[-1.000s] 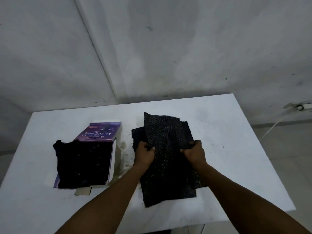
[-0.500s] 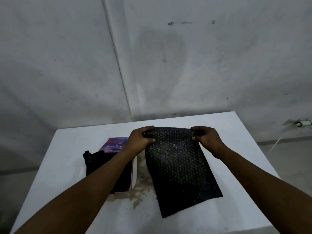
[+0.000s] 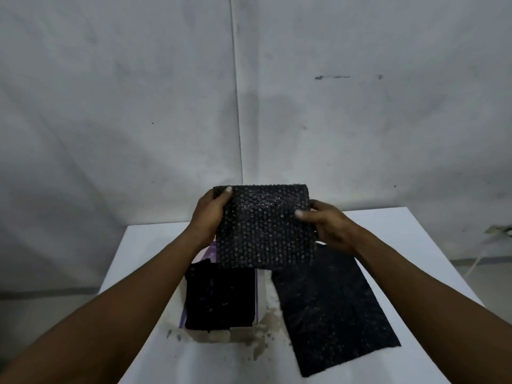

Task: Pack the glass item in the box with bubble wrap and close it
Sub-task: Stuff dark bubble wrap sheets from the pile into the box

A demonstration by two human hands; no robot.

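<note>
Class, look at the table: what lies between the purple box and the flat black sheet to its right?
In the head view, only a bare strip of white table with a brownish stain separates the purple box from the flat black sheet.

White table against a grey wall. Toward its left edge, lying flat, purple box filled with black wrap. Just right of that, toward the right edge, flat black bubble wrap sheet. Between them, near the front edge, brownish stain with scattered specks.

Stained grey wall, white table, dim light
</note>
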